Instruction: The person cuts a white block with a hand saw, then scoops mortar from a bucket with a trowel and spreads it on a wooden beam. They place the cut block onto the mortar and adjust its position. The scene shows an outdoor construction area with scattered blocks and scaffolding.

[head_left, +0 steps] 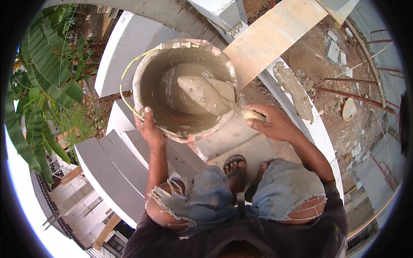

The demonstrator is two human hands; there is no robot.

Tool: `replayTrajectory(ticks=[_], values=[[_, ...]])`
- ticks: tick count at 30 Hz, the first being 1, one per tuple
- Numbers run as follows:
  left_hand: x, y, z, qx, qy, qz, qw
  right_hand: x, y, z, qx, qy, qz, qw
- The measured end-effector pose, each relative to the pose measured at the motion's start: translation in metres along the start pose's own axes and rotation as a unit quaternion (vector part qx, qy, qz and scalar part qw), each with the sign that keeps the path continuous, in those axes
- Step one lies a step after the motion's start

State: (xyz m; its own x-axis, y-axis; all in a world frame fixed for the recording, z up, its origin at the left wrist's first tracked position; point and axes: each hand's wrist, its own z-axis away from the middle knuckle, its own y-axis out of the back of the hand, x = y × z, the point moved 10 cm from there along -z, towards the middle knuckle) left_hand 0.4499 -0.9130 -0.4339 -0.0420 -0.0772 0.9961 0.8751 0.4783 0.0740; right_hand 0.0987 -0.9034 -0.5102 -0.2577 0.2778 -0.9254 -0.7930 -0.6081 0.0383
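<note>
A mortar-crusted bucket (142, 77) with a thin yellow handle stands tilted in front of my knees, its mouth facing me. Grey wet mortar (172, 116) coats its inside. My left hand (150, 128) grips the near left rim, thumb over the edge. In my right hand (267, 122), fingers closed around its grip, is a trowel (200, 92). The trowel's blade, smeared with mortar, reaches over the near right rim into the bucket. What the bucket rests on is partly hidden beneath it.
White blocks (122, 51) stand behind and left of the bucket. A wooden plank (275, 38) runs to the far right, by a wall top (294, 92) with spread mortar. Rusty rebar (352, 99) juts over rubble at right. Banana leaves (51, 56) hang at left.
</note>
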Motion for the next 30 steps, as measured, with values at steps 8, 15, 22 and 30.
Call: replayTrajectory(ticks=[8,15,22,30], values=[[-0.048,0.072,-0.032,0.028,0.088,-0.005,0.996,0.149,0.043,0.163,0.113,-0.109,-0.03,0.987],[-0.062,0.075,-0.05,0.006,0.138,-0.013,0.99,0.352,0.07,0.346,0.38,-0.234,0.074,0.892],[-0.064,0.093,-0.06,0.013,0.162,-0.001,0.987,0.331,0.096,0.374,0.43,-0.266,0.324,0.8],[-0.075,0.097,-0.048,0.025,0.177,0.042,0.983,0.343,0.091,0.386,0.415,-0.345,0.369,0.757]])
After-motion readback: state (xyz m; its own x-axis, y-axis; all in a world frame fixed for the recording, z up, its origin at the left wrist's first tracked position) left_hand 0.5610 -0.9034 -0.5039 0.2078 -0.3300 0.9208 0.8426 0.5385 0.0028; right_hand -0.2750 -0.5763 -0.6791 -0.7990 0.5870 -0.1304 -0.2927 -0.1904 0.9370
